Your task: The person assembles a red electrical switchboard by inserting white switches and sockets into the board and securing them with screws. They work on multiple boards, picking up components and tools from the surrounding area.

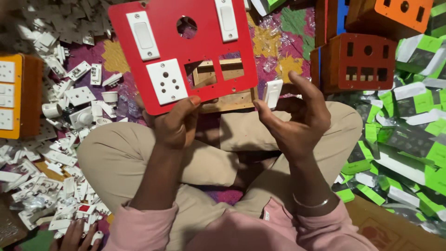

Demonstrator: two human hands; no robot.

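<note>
**A:** So what's the biggest thing in the shot?

**B:** The red switch plate (pixel 195 51), easy. It's a flat red panel held up over the crossed legs in tan trousers (pixel 121 158), tilted a bit. It has two white rocker switches (pixel 143 36) up top, a white socket (pixel 167 81) at the lower left, a round hole and two empty rectangular cutouts. Through the cutouts you can see a wooden box frame (pixel 227 100) right behind it.

**A:** Who's holding it?

**B:** The left hand (pixel 174 125). It's gripping the plate's bottom edge, thumb on the front just under the socket, the other fingers tucked behind, so clamped shut on it.

**A:** And the other hand?

**B:** The right hand (pixel 297 121) is just beside the plate's lower right corner, pinching a small white switch module (pixel 272 93) between thumb and fingertips. The module stands upright, close to the plate's edge, but I can't tell if it touches.

**A:** Anything around?

**B:** A red-fronted wooden box (pixel 357 62) on the right, an orange one (pixel 399 14) above it, green and white packets (pixel 409 139) heaped on the right, loose white switch parts (pixel 60 116) scattered on the left, and an orange board (pixel 11 95) at the left edge. Another person's fingers (pixel 76 237) show at the bottom left, in among the parts.
</note>
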